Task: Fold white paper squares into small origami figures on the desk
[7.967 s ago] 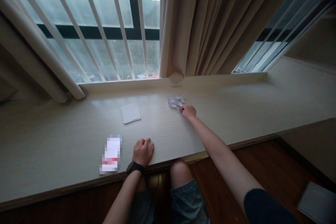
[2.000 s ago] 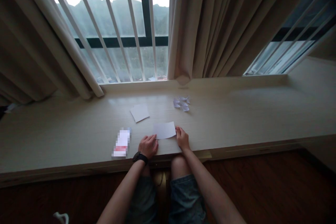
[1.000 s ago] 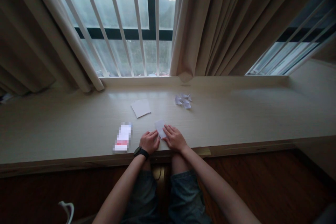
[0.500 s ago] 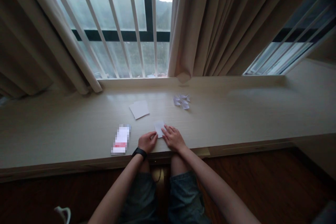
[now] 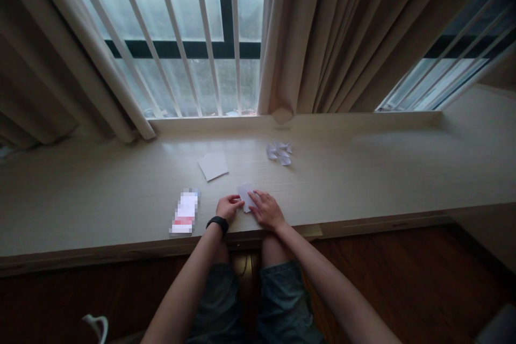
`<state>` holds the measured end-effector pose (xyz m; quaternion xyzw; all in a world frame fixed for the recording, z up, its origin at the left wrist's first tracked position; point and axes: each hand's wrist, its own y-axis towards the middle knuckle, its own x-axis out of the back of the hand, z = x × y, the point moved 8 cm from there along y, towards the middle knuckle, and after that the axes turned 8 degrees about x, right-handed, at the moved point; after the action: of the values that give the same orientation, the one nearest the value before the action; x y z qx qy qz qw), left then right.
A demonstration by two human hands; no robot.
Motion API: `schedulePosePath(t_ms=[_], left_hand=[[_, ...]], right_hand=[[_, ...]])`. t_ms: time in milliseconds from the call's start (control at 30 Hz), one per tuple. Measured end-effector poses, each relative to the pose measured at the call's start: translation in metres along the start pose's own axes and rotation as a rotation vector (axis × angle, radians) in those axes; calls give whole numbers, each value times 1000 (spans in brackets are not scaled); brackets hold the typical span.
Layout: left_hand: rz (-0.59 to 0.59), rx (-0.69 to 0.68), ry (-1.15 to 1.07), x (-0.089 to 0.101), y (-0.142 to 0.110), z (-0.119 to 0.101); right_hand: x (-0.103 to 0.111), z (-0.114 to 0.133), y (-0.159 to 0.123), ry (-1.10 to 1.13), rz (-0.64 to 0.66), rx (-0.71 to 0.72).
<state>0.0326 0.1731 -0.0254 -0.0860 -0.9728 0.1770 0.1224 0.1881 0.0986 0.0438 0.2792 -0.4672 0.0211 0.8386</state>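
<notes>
A small folded white paper (image 5: 245, 193) lies on the pale wooden window ledge (image 5: 363, 172), close to its near edge. My right hand (image 5: 266, 210) lies flat on the paper's right part with fingers stretched out. My left hand (image 5: 228, 207), with a black watch on the wrist, has its fingers curled and pinches the paper's left edge. Farther back lie a stack of white square sheets (image 5: 213, 165) and a little heap of folded paper figures (image 5: 279, 152).
A blurred white and red packet (image 5: 184, 213) lies left of my left hand. Beige curtains (image 5: 330, 37) and white window bars (image 5: 177, 43) stand behind the ledge. Dark wooden floor (image 5: 403, 274) lies below, with my knees against the ledge.
Eight seconds ago my right hand was by the heap of figures. A sheet was then laid flat before me and folded over to half its width. Both hands now press on it.
</notes>
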Motion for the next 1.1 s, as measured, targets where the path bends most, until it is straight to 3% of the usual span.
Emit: schedulePosePath(t_ms=[67, 167, 267, 400, 567, 900, 1100], left_hand=[[34, -9, -29, 0, -5, -2], [111, -16, 2, 0, -14, -7], [198, -34, 29, -1, -21, -11], [217, -102, 68, 1, -25, -17], [224, -133, 142, -4, -26, -20], [167, -141, 9, 2, -27, -20], [107, -120, -60, 3, -27, -17]], right_hand=[[3, -14, -1, 117, -94, -97], [2, -47, -4, 389, -274, -375], [-14, -59, 3, 679, -268, -501], [-25, -44, 16, 850, -188, -463], [-23, -41, 13, 770, -272, -475], [-34, -37, 13, 620, -144, -413], [-37, -38, 11, 713, -114, -442]])
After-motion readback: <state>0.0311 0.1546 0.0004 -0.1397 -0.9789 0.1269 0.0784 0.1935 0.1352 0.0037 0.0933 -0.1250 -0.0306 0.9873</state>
